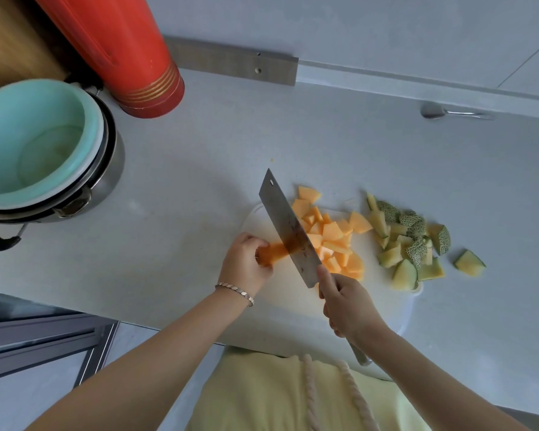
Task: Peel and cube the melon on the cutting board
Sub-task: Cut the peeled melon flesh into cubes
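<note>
Pale grey table [199, 169] fills my view, with a white cutting board [293, 303] near its front edge. On the board I see the person's left hand [246, 262], a bracelet [235, 290] on its wrist, fingers curled round one end of an orange melon strip [271, 251]. The right hand [346, 306] grips the handle of a broad cleaver [287, 225], whose blade crosses the strip just beside the left fingertips. I cannot tell how deep it has cut. Right of the blade lies a heap of orange melon cubes [330, 241]. Further right sits a pile of green netted rind pieces [411, 244], with one piece off the board. At far left stand a red flask [122, 51] and a teal bowl [28, 141] nested in a steel pot. A spoon [448, 112] lies by the wall.
</note>
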